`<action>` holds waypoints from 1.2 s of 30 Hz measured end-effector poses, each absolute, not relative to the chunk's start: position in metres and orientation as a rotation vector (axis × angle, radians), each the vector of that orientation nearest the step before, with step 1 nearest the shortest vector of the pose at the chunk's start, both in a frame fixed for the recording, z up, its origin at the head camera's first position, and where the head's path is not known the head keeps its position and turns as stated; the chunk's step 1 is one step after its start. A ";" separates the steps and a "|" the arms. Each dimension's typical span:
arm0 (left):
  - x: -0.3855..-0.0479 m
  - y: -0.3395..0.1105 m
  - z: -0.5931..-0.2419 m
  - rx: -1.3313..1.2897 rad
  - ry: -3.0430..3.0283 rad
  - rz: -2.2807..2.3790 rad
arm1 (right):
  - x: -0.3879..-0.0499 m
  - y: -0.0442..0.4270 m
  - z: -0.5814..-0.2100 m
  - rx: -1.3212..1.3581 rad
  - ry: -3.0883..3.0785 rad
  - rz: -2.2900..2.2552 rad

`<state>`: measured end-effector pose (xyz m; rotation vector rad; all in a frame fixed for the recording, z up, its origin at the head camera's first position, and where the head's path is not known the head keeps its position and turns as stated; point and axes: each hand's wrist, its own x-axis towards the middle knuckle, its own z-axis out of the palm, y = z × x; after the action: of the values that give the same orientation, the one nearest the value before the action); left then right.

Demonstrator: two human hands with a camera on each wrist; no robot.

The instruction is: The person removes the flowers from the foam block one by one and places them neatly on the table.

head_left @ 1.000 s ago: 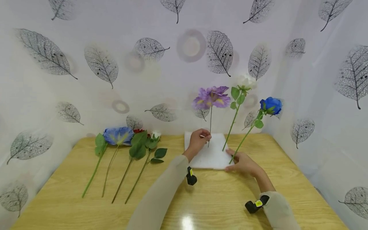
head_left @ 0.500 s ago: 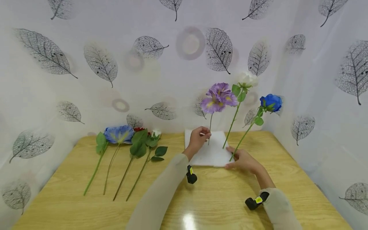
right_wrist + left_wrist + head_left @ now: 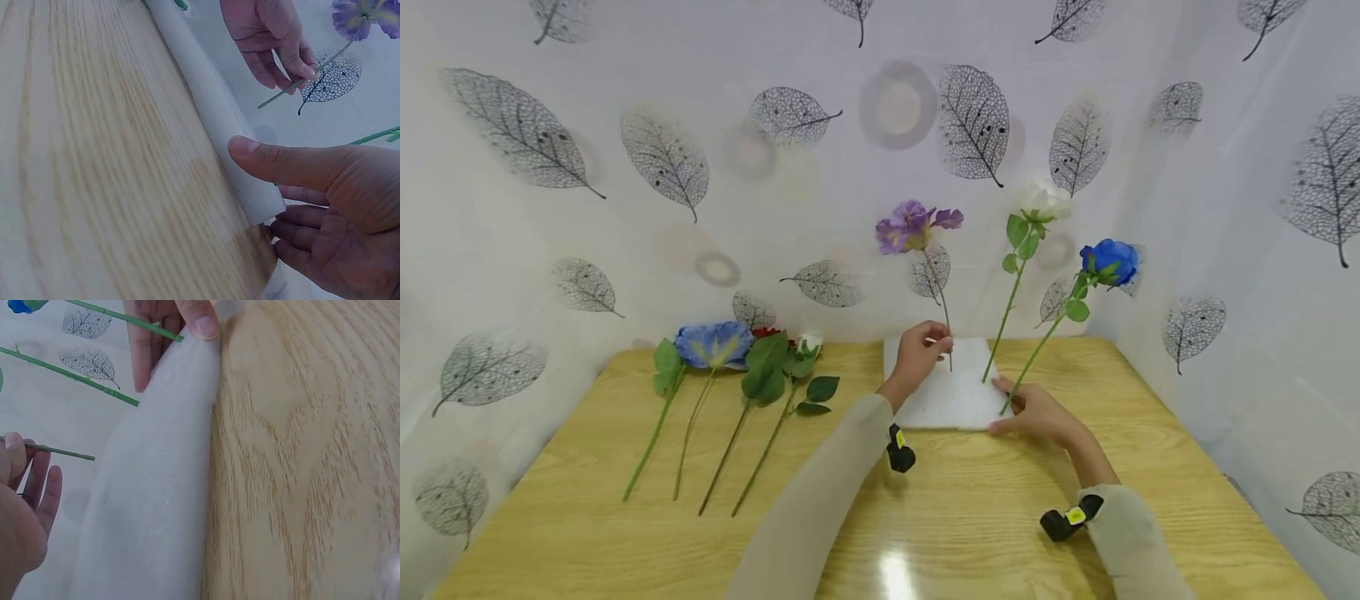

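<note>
My left hand [image 3: 919,360] pinches the thin stem of a purple iris [image 3: 913,227] between thumb and fingers, over a white foam board [image 3: 951,404]. The stem leans left, and both wrist views show its lower tip free, apart from the foam. My right hand [image 3: 1037,415] grips the board's near right corner, thumb [image 3: 247,147] on the front edge and fingers round the right side. A white rose [image 3: 1041,204] and a blue rose [image 3: 1108,262] stand in the board's right part, both tilted right. The blue rose's stem base is beside my right hand.
Several cut flowers lie side by side on the wooden table [image 3: 587,533] at left: a large blue flower [image 3: 711,343], a red one [image 3: 766,332] mostly behind leaves, and a white one [image 3: 808,342]. A leaf-patterned curtain [image 3: 700,250] hangs close behind the table.
The iris head first turned and shifted right, then swung left, so its stem now leans left. My left hand moved only slightly. The right hand keeps its hold on the foam board.
</note>
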<state>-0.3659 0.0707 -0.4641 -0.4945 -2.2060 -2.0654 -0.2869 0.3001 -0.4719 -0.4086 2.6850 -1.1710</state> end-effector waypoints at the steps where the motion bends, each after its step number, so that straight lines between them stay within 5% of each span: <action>1: -0.366 0.070 -0.462 -0.489 -2.209 -2.054 | -0.288 0.300 -0.472 -0.408 2.685 -1.173; 36: -0.333 -0.039 -0.427 -0.657 -2.399 -1.369 | -0.284 0.300 -0.469 -0.439 2.715 -1.108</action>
<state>-0.3327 -0.0388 -0.4266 -0.6568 -2.3986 -1.3691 -0.2841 0.2998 -0.4692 -0.4395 2.7151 -1.1083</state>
